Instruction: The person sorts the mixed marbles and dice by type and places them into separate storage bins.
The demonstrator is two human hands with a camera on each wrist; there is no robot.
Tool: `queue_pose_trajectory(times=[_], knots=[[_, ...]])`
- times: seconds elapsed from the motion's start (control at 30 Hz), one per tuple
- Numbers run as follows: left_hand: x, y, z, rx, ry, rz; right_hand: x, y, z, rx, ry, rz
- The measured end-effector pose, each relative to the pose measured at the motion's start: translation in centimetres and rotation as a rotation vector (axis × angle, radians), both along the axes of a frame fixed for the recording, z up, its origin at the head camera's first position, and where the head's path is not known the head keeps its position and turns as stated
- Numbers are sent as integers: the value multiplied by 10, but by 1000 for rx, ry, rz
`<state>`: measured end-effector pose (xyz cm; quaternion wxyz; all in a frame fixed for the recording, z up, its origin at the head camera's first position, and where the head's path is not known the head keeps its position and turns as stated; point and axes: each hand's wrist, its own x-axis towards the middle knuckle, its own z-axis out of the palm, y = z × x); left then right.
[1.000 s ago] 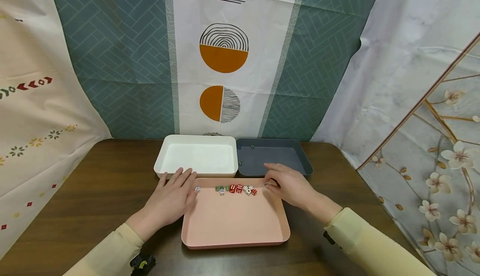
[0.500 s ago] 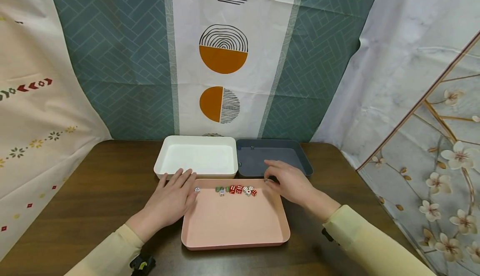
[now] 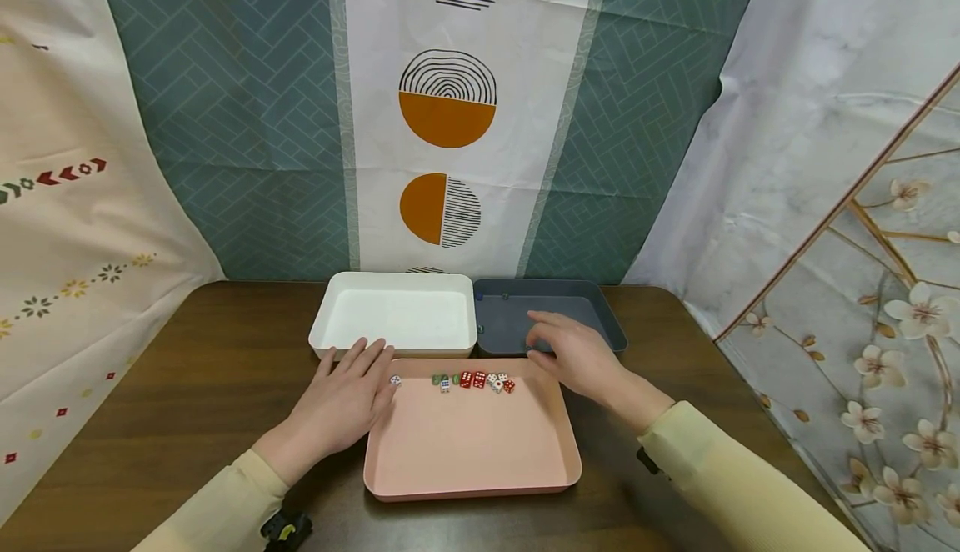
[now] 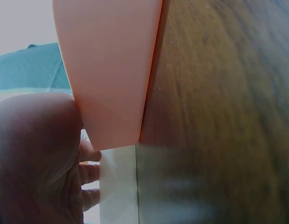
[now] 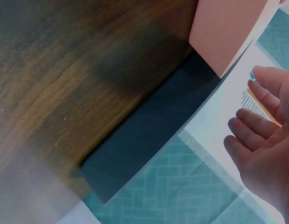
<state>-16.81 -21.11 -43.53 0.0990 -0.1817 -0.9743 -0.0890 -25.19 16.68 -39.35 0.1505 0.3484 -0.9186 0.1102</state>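
Observation:
My right hand (image 3: pixel 576 358) is over the near edge of the dark blue tray (image 3: pixel 573 306). Its thumb and forefinger pinch a small bluish, see-through die (image 5: pixel 252 75), mostly covered by the fingertips. With fingers straight, my left hand (image 3: pixel 337 402) lies at the left side of the pink tray (image 3: pixel 472 448), fingertips at the white tray's front rim. Along the pink tray's far side is a row of dice: red dice (image 3: pixel 473 379), green dice (image 3: pixel 437 378) and white dice (image 3: pixel 497 381). One white die (image 3: pixel 395 380) sits apart, beside my left hand.
The white tray (image 3: pixel 401 310) stands behind the pink one, against the dark blue tray. A few small dark dice (image 3: pixel 506 295) lie inside the dark blue tray. All three trays are on a brown wooden table (image 3: pixel 232 352), with patterned cloths (image 3: pixel 255 118) hanging behind.
From the pink tray's far right corner, my right hand has moved up and forward to the dark blue tray, carrying the small die. My left hand keeps its place.

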Motion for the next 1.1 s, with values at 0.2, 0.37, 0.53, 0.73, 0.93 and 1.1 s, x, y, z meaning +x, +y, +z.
queue_pose_trajectory(times=[0.2, 0.37, 0.53, 0.73, 0.93, 1.1], knots=[[0, 0, 0, -7, -1, 1, -5, -3, 1, -9, -7, -41], [2, 0, 2, -6, -11, 2, -8, -5, 2, -19, -23, -63], [2, 1, 3, -2, -12, 0, -12, -8, 2, -36, -28, -82], [0, 0, 1, -1, -11, 2, -16, -13, 3, -33, -44, -97], [0, 0, 1, 0, -19, 2, -22, -17, 3, -33, -71, -113], [0, 1, 1, -2, -20, 2, -29, -19, 2, -38, -109, -142]])
